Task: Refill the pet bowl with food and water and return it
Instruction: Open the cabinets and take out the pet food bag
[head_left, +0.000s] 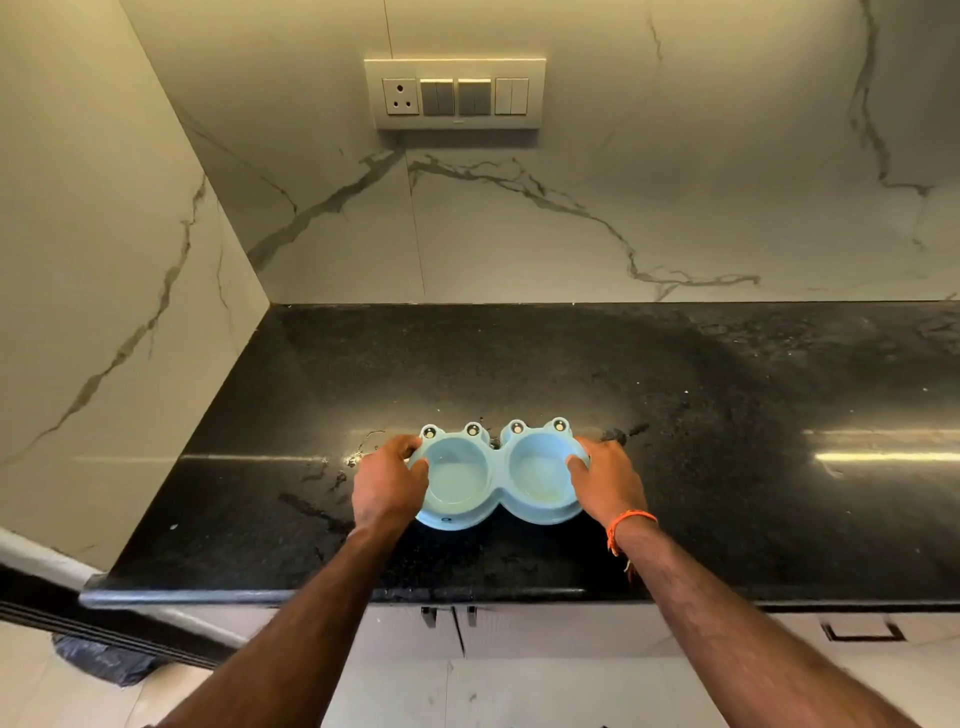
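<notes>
A light blue double pet bowl with frog eyes on its far rim rests on the black granite counter, near the front edge. Both of its round cups look bare inside. My left hand grips the bowl's left end, thumb over the rim of the left cup. My right hand grips the right end the same way, with an orange thread band on its wrist.
Marble walls close off the counter at the back and on the left. A switch plate with a socket hangs on the back wall. Wet streaks lie on the counter left of the bowl. Cabinet doors sit below the counter edge.
</notes>
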